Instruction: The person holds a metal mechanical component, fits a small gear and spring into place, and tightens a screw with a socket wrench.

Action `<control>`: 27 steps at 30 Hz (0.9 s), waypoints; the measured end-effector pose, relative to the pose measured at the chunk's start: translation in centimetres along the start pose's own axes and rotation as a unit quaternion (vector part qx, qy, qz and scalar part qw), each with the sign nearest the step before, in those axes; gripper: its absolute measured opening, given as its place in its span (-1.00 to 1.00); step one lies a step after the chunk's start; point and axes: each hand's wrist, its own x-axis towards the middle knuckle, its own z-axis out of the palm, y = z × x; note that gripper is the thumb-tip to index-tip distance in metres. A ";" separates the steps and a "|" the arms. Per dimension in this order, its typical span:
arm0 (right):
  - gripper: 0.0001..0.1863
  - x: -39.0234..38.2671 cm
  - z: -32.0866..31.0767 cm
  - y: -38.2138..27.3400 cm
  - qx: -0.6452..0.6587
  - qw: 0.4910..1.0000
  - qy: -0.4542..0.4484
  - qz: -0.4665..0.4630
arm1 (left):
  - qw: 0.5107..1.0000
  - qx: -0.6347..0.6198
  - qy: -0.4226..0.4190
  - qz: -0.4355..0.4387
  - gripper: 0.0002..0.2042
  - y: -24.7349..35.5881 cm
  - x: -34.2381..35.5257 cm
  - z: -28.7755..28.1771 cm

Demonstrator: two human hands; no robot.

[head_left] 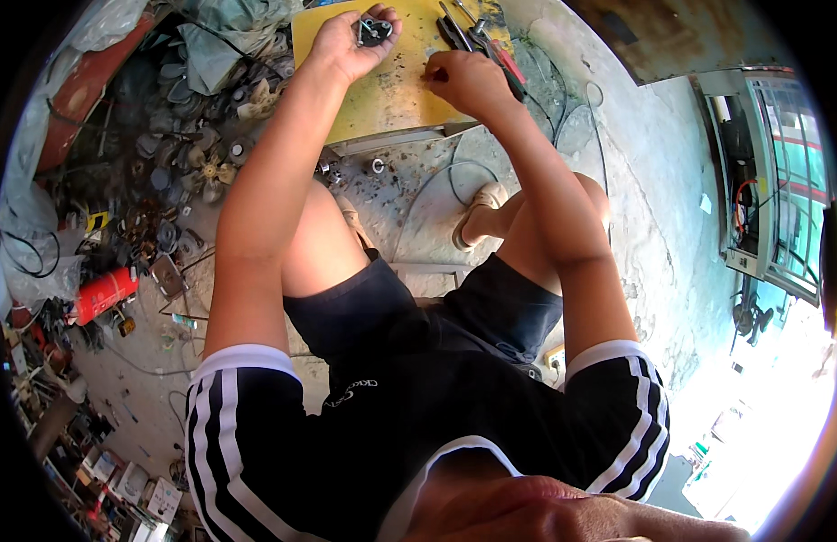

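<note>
- Part (375, 32): we see it dark and metallic, in our left hand (344, 52), above the far side of the yellow surface (382, 104).
- Our left hand is closed around it, palm turned up and fingers curled over its edge.
- Our right hand (472, 83) is apart from it, to its right and a little nearer our body, with a strip of bare surface showing between the two.
- The right hand's fingers bend in toward the thumb; we cannot tell whether they meet or pinch anything small.
- The left hand is the nearer one, as it bears the part; from the right hand, the part lies to the left and slightly farther out.
- We make out a compact, roundish outline, so we cannot name a clear long axis.
- Just beyond our right hand we have tools (455, 32) along the surface's right side, and a red handle (509, 65) beside its wrist.
- Below the surface's near edge, we see a small ring (378, 165) and a cord (453, 173) on the floor (644, 208).
</note>
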 end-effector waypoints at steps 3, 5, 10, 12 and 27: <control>-0.82 -0.1 -1.4 0.1 -0.004 1.000 0.018 0.021 | 0.998 -0.046 -0.035 0.005 -0.76 1.9 2.1 -2.3; -0.81 -0.4 -2.5 -0.5 -0.023 0.998 -0.026 0.048 | 0.999 -0.025 -0.041 0.001 -0.73 2.4 3.4 -4.1; -0.82 -1.2 -0.8 0.3 -0.038 0.997 -0.069 0.015 | 1.000 0.011 -0.006 0.003 -0.65 2.4 0.9 -1.8; -0.83 -1.0 -0.6 0.1 -0.057 0.996 -0.070 0.017 | 0.998 0.038 0.041 0.027 -0.64 1.0 -1.9 1.3; -0.74 1.8 -4.8 0.1 0.246 0.956 0.141 0.070 | 0.996 0.018 0.015 -0.083 -0.70 -4.0 -3.0 2.3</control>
